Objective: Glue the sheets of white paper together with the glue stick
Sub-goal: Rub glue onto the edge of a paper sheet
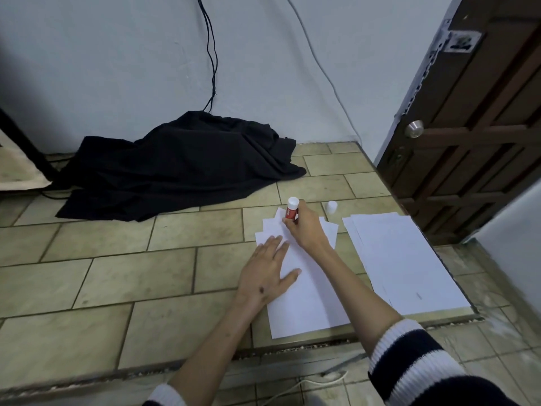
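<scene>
A small pile of white sheets (307, 297) lies on the tiled floor, the lower ones fanned out at the far end. My left hand (268, 273) rests flat on the top sheet's left side, fingers spread. My right hand (306, 227) grips a red glue stick (291, 210) with a white end, held upside down with its tip against the sheet's far end. The stick's white cap (332, 207) stands on the floor just right of it. A larger stack of white paper (404, 265) lies to the right.
A crumpled black cloth (181, 165) lies on the floor by the wall, with black cables (212, 54) hanging above it. A brown wooden door (474, 121) stands at the right. A floor step edge (292, 347) runs below the sheets.
</scene>
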